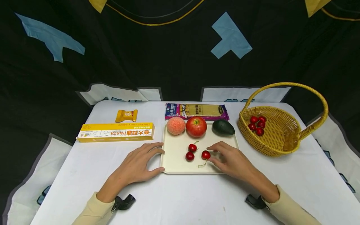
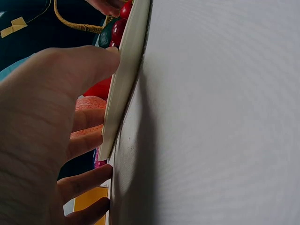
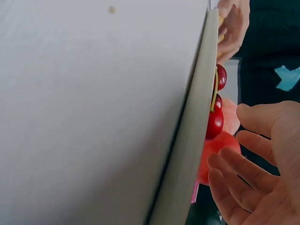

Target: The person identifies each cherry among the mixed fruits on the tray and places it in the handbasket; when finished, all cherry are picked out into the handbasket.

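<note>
A cream tray [image 1: 175, 165] lies on the table with three cherries on its front half. My right hand [image 1: 235, 160] reaches over the tray's right side, thumb and index finger spread beside the nearest cherry [image 1: 206, 154], which has a green stem. In the right wrist view a gap shows between the fingertips and this cherry [image 3: 214, 124]. Two more cherries, one upper [image 1: 192, 147] and one lower [image 1: 189, 156], sit to its left. My left hand [image 1: 136, 164] rests at the tray's left edge, thumb and fingertips touching the rim, fingers spread.
Along the tray's back are a peach [image 1: 176, 125], an apple [image 1: 196, 126] and an avocado [image 1: 223, 127], with a noodle packet [image 1: 202, 112] behind. A tall-handled wicker basket [image 1: 281, 131] holding several cherries stands right. A pasta box [image 1: 116, 132] and a small yellow packet [image 1: 126, 116] lie left.
</note>
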